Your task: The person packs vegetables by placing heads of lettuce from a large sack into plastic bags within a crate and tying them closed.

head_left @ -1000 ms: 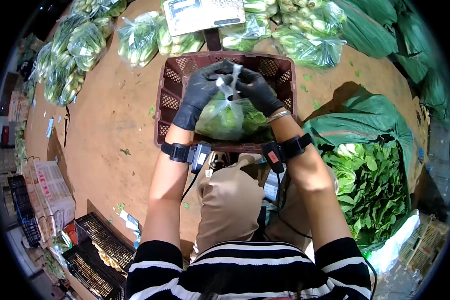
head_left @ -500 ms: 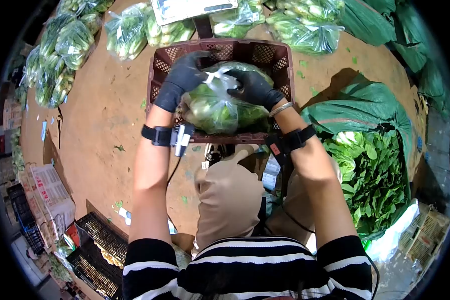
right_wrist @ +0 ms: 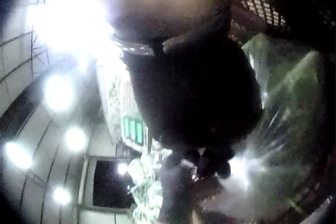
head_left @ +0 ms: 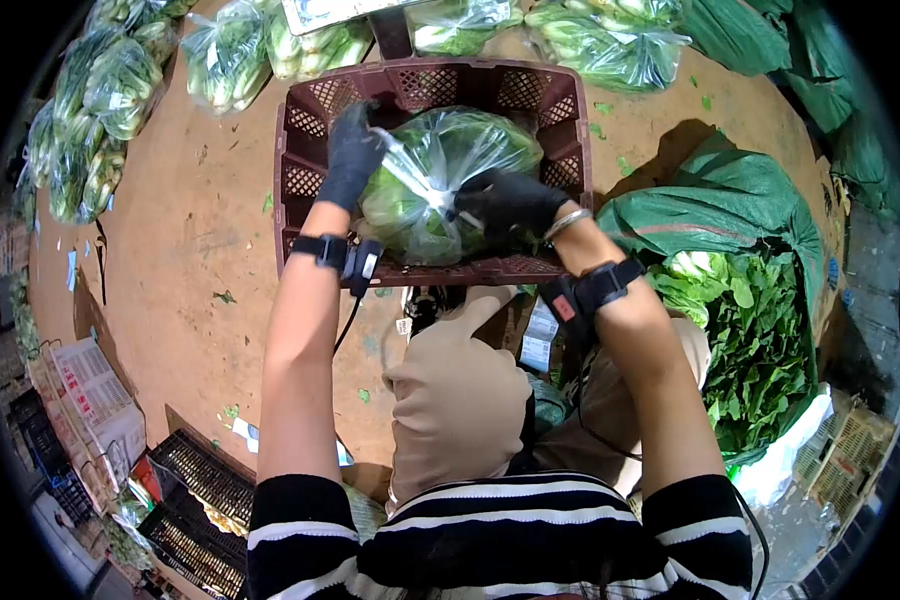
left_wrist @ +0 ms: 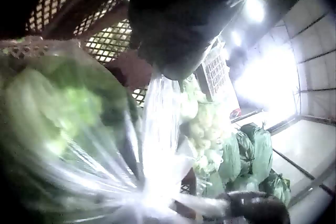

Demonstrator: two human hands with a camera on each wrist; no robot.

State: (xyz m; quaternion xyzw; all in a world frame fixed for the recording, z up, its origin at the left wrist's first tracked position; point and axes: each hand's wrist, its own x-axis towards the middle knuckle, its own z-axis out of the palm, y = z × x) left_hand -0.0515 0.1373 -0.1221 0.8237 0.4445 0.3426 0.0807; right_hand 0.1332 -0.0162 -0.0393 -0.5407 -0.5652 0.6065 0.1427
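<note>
Veg bag is btwn L grip & R grip.

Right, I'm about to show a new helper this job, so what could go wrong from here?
The bag's neck is stretched out to the left hand; pulled too hard, the thin plastic might tear.

The right hand works gloved at the gathered part, so its grip might slip and the gather loosen.

The crate's mesh walls surround the bag and could snag it if lifted carelessly.
</note>
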